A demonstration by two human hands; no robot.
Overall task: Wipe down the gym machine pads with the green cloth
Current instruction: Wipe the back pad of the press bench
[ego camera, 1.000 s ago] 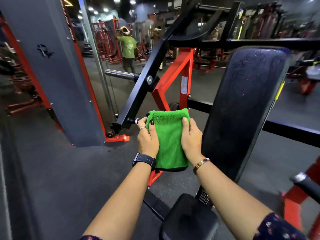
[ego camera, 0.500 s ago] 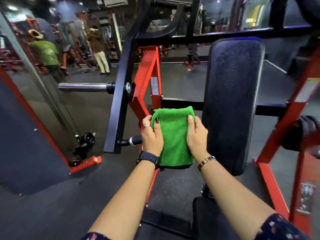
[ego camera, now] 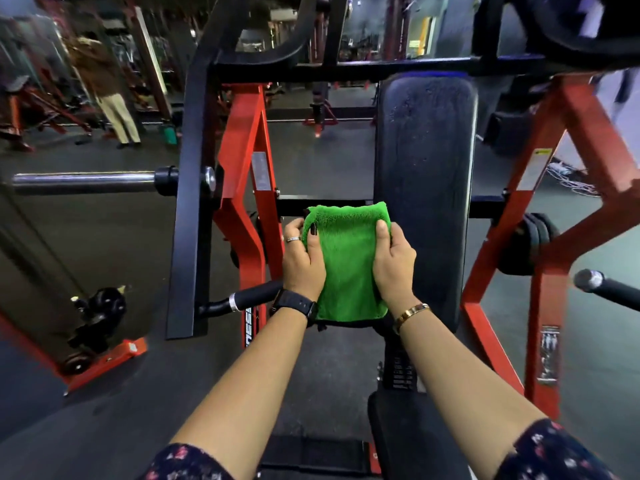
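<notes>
Cloth [ego camera: 346, 258]: green, folded, held upright at the lower left edge of the pad [ego camera: 424, 150]. Its right edge overlaps the pad in view; contact with the pad cannot be confirmed.

Your left grip [ego camera: 304, 261]: closed on the cloth's left edge, thumb across the front face, fingers curled behind. A dark watch [ego camera: 294, 303] sits on that wrist.

Your right grip [ego camera: 393, 261]: closed on the cloth's right edge, thumb on the front face, fingers wrapped behind. A gold bracelet [ego camera: 412, 311] sits on that wrist.

Pad: black, upright, surface finely speckled.

Left of the pad: a red frame [ego camera: 249, 140]. Lower left of the pad: a black handle [ego camera: 252, 296] with a chrome collar, running behind your left wrist.
</notes>
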